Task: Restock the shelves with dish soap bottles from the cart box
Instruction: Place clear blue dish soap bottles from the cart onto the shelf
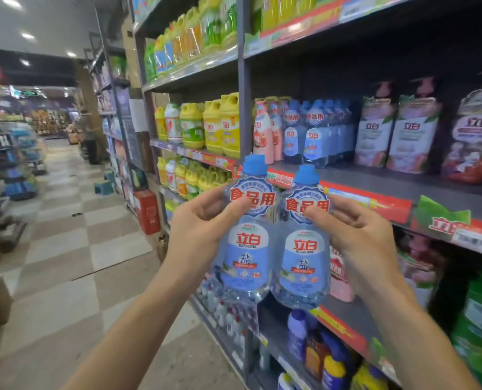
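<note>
Left hand (203, 220): grips the left bottle (246, 243) at its neck.
Right hand (355, 232): grips the right bottle (304, 254) likewise.
Bottles: upright, side by side, touching, before the shelf (374, 178).

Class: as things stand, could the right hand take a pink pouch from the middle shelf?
Probably not yet: the right hand already grips a blue-capped bottle. The pink pouches stand unobstructed on the shelf, so a freed hand likely could.
</note>
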Demonstrator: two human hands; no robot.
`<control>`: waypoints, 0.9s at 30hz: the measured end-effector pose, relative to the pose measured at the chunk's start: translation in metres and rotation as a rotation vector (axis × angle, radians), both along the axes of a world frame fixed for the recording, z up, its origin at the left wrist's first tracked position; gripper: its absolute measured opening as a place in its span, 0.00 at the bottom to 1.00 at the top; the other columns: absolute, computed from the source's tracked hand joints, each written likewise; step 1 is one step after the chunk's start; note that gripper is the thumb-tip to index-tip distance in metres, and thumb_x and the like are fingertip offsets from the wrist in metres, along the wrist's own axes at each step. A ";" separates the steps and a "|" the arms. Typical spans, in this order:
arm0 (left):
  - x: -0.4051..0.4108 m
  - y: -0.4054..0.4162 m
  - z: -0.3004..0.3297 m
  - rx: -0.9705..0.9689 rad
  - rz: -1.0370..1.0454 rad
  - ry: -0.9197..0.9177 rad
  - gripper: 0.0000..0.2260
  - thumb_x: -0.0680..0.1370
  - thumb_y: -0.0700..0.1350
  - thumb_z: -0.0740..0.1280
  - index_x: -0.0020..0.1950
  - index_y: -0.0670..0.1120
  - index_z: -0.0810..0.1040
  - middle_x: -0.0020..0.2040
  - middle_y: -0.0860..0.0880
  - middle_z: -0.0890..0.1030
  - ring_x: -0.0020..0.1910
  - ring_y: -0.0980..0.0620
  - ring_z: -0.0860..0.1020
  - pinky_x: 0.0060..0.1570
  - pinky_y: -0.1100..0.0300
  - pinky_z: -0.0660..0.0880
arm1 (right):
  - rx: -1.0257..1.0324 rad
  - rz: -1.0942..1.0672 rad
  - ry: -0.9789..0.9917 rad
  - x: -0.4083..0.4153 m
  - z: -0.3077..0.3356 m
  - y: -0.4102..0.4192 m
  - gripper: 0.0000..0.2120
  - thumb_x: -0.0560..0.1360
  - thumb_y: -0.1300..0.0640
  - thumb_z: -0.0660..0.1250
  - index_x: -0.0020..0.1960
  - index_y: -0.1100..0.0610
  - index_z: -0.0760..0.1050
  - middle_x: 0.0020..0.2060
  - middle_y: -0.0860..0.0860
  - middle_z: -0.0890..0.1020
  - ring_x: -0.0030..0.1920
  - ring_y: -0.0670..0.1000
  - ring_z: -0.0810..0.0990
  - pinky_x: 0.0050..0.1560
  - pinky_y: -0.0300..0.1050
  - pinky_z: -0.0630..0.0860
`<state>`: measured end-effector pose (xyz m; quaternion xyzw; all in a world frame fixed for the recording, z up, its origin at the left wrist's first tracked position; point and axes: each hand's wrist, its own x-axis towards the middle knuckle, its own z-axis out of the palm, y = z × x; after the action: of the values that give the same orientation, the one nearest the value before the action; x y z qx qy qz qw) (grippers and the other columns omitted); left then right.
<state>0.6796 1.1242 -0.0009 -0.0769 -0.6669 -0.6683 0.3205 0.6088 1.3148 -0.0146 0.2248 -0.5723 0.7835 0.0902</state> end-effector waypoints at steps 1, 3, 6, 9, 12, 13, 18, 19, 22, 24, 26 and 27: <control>-0.018 -0.005 0.003 0.015 -0.009 0.012 0.10 0.69 0.47 0.72 0.49 0.51 0.86 0.49 0.50 0.87 0.49 0.52 0.85 0.46 0.59 0.80 | 0.002 -0.015 0.013 -0.014 0.005 -0.004 0.15 0.62 0.56 0.77 0.48 0.55 0.83 0.44 0.51 0.88 0.43 0.50 0.87 0.40 0.41 0.81; -0.055 -0.015 0.011 0.026 -0.002 0.037 0.18 0.68 0.49 0.73 0.56 0.47 0.84 0.50 0.50 0.86 0.50 0.52 0.85 0.49 0.58 0.80 | 0.000 -0.039 0.041 -0.044 0.017 -0.013 0.17 0.62 0.54 0.77 0.51 0.56 0.83 0.45 0.51 0.88 0.44 0.50 0.87 0.42 0.42 0.81; -0.106 -0.031 0.026 0.002 -0.039 0.072 0.19 0.69 0.50 0.71 0.57 0.43 0.81 0.49 0.50 0.86 0.48 0.54 0.85 0.45 0.63 0.79 | -0.023 -0.063 0.082 -0.089 0.033 -0.024 0.13 0.63 0.56 0.77 0.47 0.54 0.84 0.43 0.50 0.88 0.43 0.49 0.87 0.40 0.39 0.80; -0.154 -0.045 0.041 0.010 -0.044 0.117 0.28 0.68 0.54 0.71 0.62 0.40 0.79 0.53 0.48 0.86 0.52 0.52 0.84 0.48 0.60 0.80 | -0.022 -0.082 0.127 -0.126 0.052 -0.037 0.05 0.65 0.59 0.77 0.38 0.50 0.85 0.40 0.48 0.88 0.41 0.46 0.87 0.37 0.36 0.79; -0.195 -0.054 0.049 0.036 -0.070 0.135 0.26 0.69 0.55 0.70 0.61 0.41 0.79 0.53 0.48 0.86 0.52 0.51 0.84 0.50 0.57 0.80 | -0.027 -0.126 0.153 -0.161 0.066 -0.048 0.06 0.68 0.62 0.77 0.40 0.53 0.82 0.36 0.46 0.87 0.36 0.43 0.85 0.33 0.33 0.77; -0.209 -0.057 0.051 0.045 -0.089 0.147 0.22 0.71 0.54 0.69 0.59 0.42 0.80 0.52 0.49 0.86 0.51 0.52 0.84 0.49 0.57 0.80 | -0.024 -0.137 0.158 -0.171 0.072 -0.052 0.06 0.68 0.61 0.77 0.41 0.53 0.81 0.35 0.45 0.86 0.35 0.42 0.84 0.32 0.32 0.76; -0.275 -0.070 0.061 0.054 -0.177 0.213 0.16 0.74 0.52 0.65 0.55 0.43 0.81 0.48 0.48 0.87 0.45 0.52 0.85 0.42 0.60 0.81 | -0.052 -0.220 0.186 -0.223 0.091 -0.072 0.06 0.69 0.61 0.77 0.44 0.55 0.82 0.37 0.47 0.87 0.37 0.44 0.85 0.34 0.34 0.77; -0.288 -0.073 0.063 0.050 -0.202 0.218 0.17 0.74 0.53 0.65 0.56 0.43 0.81 0.48 0.48 0.87 0.44 0.52 0.85 0.41 0.60 0.81 | -0.046 -0.249 0.187 -0.231 0.094 -0.076 0.06 0.69 0.61 0.77 0.44 0.56 0.82 0.38 0.48 0.87 0.38 0.45 0.86 0.35 0.35 0.77; -0.329 -0.082 0.070 0.033 -0.271 0.234 0.18 0.74 0.54 0.66 0.57 0.43 0.80 0.49 0.47 0.86 0.45 0.51 0.85 0.41 0.59 0.81 | -0.049 -0.353 0.196 -0.258 0.098 -0.083 0.08 0.68 0.59 0.78 0.45 0.57 0.83 0.40 0.49 0.87 0.42 0.47 0.86 0.42 0.42 0.80; -0.355 -0.086 0.073 0.028 -0.318 0.246 0.20 0.74 0.54 0.66 0.58 0.42 0.80 0.50 0.47 0.86 0.47 0.50 0.85 0.42 0.57 0.81 | -0.042 -0.426 0.186 -0.272 0.100 -0.088 0.11 0.67 0.57 0.79 0.48 0.57 0.83 0.43 0.51 0.88 0.46 0.51 0.86 0.49 0.48 0.81; -0.379 -0.089 0.078 0.024 -0.359 0.271 0.21 0.75 0.53 0.66 0.60 0.40 0.80 0.50 0.47 0.86 0.47 0.50 0.85 0.42 0.58 0.81 | -0.057 -0.481 0.178 -0.285 0.103 -0.092 0.11 0.67 0.57 0.79 0.48 0.56 0.83 0.44 0.51 0.88 0.46 0.50 0.86 0.47 0.46 0.81; -0.390 -0.091 0.081 0.018 -0.377 0.288 0.20 0.75 0.52 0.66 0.59 0.40 0.80 0.50 0.47 0.86 0.47 0.51 0.85 0.42 0.59 0.81 | -0.065 -0.500 0.177 -0.291 0.104 -0.095 0.11 0.67 0.57 0.78 0.48 0.56 0.83 0.44 0.51 0.88 0.46 0.49 0.86 0.46 0.45 0.80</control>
<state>0.2897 1.0334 0.0802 -0.2920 -0.5822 -0.7043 0.2824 0.3180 1.2203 0.0896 0.1412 -0.5746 0.7320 0.3378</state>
